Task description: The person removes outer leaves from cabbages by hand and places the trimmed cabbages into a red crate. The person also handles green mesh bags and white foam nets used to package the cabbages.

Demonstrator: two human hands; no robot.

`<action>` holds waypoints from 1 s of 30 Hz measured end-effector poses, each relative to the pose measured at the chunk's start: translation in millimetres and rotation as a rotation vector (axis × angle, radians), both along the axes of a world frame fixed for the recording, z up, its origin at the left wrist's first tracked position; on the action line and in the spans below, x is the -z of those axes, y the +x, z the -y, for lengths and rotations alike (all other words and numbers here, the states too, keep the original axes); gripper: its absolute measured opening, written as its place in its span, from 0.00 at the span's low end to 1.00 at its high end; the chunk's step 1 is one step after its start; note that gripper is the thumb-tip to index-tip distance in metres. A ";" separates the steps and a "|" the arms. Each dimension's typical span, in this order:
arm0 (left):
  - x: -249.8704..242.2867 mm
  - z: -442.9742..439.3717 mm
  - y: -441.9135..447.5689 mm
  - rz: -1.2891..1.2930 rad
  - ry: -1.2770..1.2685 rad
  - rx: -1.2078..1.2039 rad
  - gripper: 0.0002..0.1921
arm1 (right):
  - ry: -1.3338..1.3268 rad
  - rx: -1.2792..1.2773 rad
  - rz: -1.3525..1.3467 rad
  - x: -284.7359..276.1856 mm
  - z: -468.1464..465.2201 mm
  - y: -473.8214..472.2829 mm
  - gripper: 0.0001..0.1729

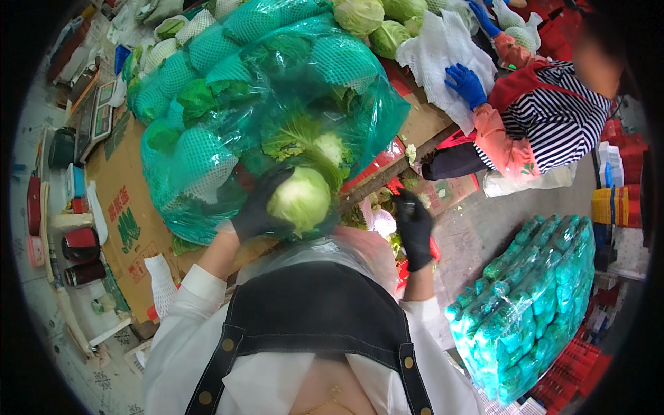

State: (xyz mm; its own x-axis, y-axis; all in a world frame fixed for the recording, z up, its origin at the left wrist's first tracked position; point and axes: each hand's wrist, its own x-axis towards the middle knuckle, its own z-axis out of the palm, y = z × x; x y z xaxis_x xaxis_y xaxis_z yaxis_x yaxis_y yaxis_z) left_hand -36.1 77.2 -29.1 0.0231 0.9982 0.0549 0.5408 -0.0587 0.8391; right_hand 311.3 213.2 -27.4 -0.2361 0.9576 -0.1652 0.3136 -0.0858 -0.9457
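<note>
My left hand [263, 207], in a black glove, holds a pale green cabbage [302, 199] by its left side at the near edge of the work table. Behind the cabbage lie loose green outer leaves [295, 136]. A big translucent green plastic bag [389, 116] spreads over the table, with several net-wrapped cabbages [205, 158] inside. To the right, past the table edge, my right hand [413, 228], also black-gloved, hangs above a container of leaf scraps; its fingers are partly curled, and whether it holds something small cannot be told.
Opposite at the right, a co-worker in blue gloves [467, 85] touches white foam netting [433, 52]. Bare cabbages [358, 15] lie at the back. A scale [104, 109] stands at the left on cardboard [127, 207]. Bagged green-netted produce [524, 306] sits on the floor at right.
</note>
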 end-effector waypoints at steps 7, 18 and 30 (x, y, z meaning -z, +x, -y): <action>-14.8 4.2 50.2 -0.067 -0.047 -0.160 0.61 | -0.006 -0.316 0.066 14.0 44.1 -79.9 0.25; 10.1 -17.1 32.7 0.035 -0.064 -0.223 0.55 | 0.295 -0.397 0.406 -22.0 66.7 -48.3 0.12; -1.0 -12.5 50.0 0.258 -0.108 -0.283 0.60 | 0.292 -0.216 0.227 -34.8 48.4 -66.7 0.18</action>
State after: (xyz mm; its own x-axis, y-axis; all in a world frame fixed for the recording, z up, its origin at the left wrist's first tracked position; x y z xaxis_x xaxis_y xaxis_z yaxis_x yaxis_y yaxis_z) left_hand 13.9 89.6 -28.1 -0.2543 0.9636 -0.0824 0.2941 0.1583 0.9426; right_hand 244.7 164.8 7.4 -0.4249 0.9046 0.0343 0.4984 0.2654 -0.8254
